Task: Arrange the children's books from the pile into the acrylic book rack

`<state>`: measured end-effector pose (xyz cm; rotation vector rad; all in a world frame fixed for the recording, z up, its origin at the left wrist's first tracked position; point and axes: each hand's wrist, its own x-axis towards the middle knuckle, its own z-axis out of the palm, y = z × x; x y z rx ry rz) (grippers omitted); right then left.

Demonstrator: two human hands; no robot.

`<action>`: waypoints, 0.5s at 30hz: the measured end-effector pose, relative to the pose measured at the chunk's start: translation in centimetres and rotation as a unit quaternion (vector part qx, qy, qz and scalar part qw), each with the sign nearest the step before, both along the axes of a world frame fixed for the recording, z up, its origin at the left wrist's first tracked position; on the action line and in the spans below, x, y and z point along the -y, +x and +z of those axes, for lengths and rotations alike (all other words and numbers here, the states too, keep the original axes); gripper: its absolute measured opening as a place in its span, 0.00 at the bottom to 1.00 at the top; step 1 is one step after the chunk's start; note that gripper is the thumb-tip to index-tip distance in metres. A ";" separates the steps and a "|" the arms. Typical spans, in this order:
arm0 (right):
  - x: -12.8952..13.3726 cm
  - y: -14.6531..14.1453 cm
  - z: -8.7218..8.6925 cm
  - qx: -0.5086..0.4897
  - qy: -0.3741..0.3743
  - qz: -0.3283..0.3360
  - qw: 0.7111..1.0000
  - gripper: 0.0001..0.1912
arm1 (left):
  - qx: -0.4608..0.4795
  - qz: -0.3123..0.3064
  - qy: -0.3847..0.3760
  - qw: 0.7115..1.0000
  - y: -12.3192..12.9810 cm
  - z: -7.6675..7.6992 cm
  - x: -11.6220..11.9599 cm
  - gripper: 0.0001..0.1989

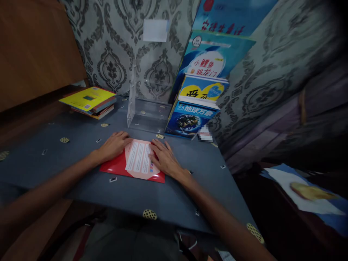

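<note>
A red book [116,165] with a pale pink panel of printed text lies flat on the dark grey tabletop in front of me. On its upper left corner rests my left hand [115,145], fingers stretched toward the panel and its thumb side out of sight. My right hand [165,156] lies over the book's right side, fingers spread and reaching onto the panel. Both hands are open and touch the cover. Just beyond the book stands a clear acrylic rack [145,119], its left section showing bare plastic.
Several upright books, with a blue earth-cover book [187,119] in front, fill the rack's right section. A book stack [89,99] with a yellow top sits at the back left. Patterned wallpaper [111,67] rises behind the table [81,156]. Papers [307,192] lie lower right.
</note>
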<state>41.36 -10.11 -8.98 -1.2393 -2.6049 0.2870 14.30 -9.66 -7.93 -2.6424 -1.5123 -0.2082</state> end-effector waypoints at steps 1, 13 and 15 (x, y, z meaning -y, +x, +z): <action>-0.1 -0.5 -0.2 0.001 -0.009 0.005 1.000 0.27 | 0.012 -0.010 -0.011 1.000 0.4 -0.2 0.1 0.20; -0.2 -0.9 -0.9 0.017 -0.014 0.002 1.000 0.27 | 0.145 -0.149 -0.121 0.971 -2.9 -1.4 3.2 0.20; 0.0 -1.6 -0.4 0.033 -0.007 0.020 0.999 0.25 | 0.143 -0.111 -0.122 0.976 -3.8 -1.1 2.6 0.20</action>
